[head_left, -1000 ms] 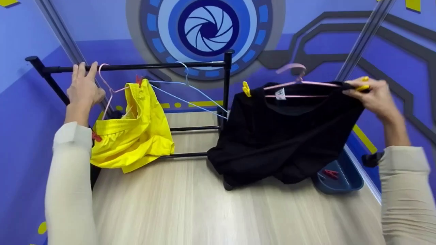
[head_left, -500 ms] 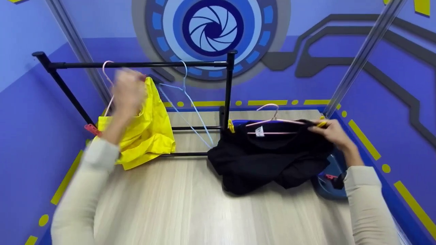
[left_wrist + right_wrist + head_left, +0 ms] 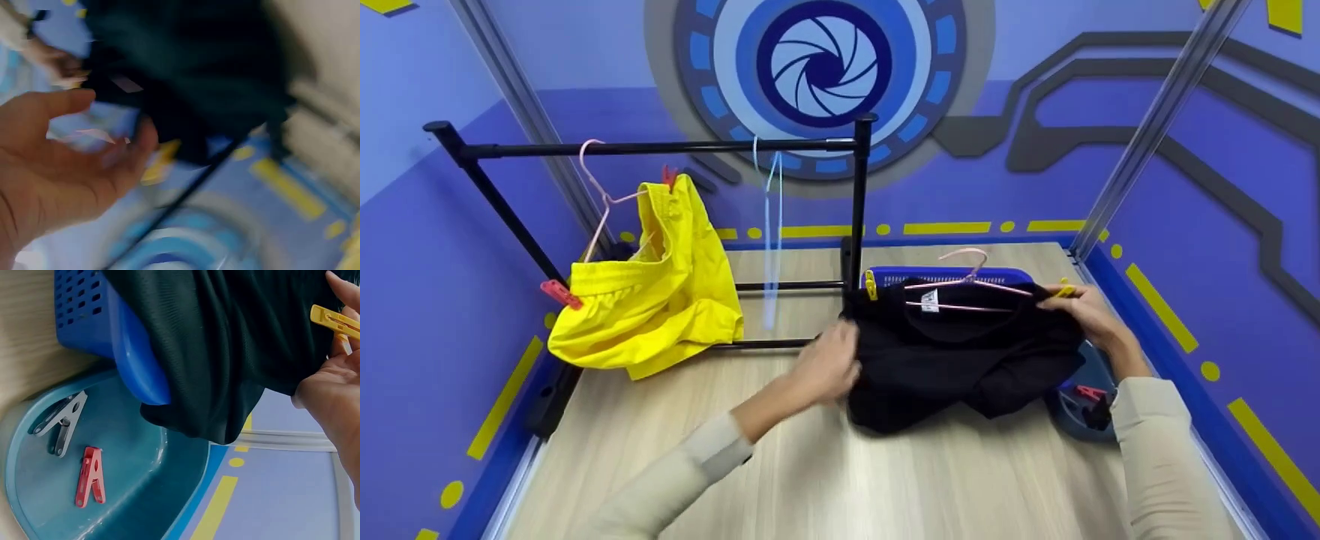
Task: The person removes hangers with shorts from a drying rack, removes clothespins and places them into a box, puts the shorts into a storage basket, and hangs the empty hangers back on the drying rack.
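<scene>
Black clothes rack [image 3: 660,148] upper left of head view, yellow garment [image 3: 652,292] hanging at its left on pink hanger. Black garment [image 3: 960,360] heaped centre-right on wooden table [image 3: 810,465], on second pink hanger [image 3: 971,285], over blue basket [image 3: 945,275]. Left hand [image 3: 829,364], fingers loosely spread, touches garment's left edge. Right hand [image 3: 1091,319] pinches yellow clothespin [image 3: 1065,291] at garment's right shoulder. Blue tray [image 3: 84,455], lower left of right wrist view, holds red peg [image 3: 90,477] and grey peg [image 3: 59,421].

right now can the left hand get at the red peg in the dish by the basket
Probably not directly. The left hand sits at the black garment's left edge, while the red peg lies in the teal dish on the far side, behind the garment and the right hand.
</scene>
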The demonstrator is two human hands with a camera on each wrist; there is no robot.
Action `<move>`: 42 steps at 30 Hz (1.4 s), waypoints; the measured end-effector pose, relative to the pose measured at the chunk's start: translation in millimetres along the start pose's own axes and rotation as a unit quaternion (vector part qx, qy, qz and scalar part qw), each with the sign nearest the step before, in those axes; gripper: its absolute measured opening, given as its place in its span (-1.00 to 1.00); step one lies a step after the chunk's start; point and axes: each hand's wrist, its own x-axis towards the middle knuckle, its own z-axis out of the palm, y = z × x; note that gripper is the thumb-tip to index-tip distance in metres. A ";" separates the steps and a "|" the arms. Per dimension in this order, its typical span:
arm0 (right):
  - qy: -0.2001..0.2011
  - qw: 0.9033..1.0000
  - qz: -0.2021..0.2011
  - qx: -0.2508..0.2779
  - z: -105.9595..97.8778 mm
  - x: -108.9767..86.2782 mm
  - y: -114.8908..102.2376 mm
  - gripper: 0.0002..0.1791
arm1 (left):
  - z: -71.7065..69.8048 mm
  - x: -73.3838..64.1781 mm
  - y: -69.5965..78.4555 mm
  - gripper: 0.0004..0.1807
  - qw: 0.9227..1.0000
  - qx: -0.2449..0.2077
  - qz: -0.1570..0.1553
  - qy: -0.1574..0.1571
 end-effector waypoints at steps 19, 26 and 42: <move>0.005 0.992 -0.116 -0.051 34.3 8.9 -6.3 -0.67 | 85.3 33.4 -76.9 -0.76 0.972 -0.219 0.079 0.044; -0.084 0.984 -0.116 -0.109 31.7 5.1 5.1 -0.72 | 97.6 32.6 -76.1 -0.77 0.970 -0.191 0.145 0.045; -0.176 0.945 -0.037 -0.273 -3.1 -28.7 -4.6 -0.63 | 92.6 40.3 -78.6 -0.84 0.966 -0.206 0.148 0.046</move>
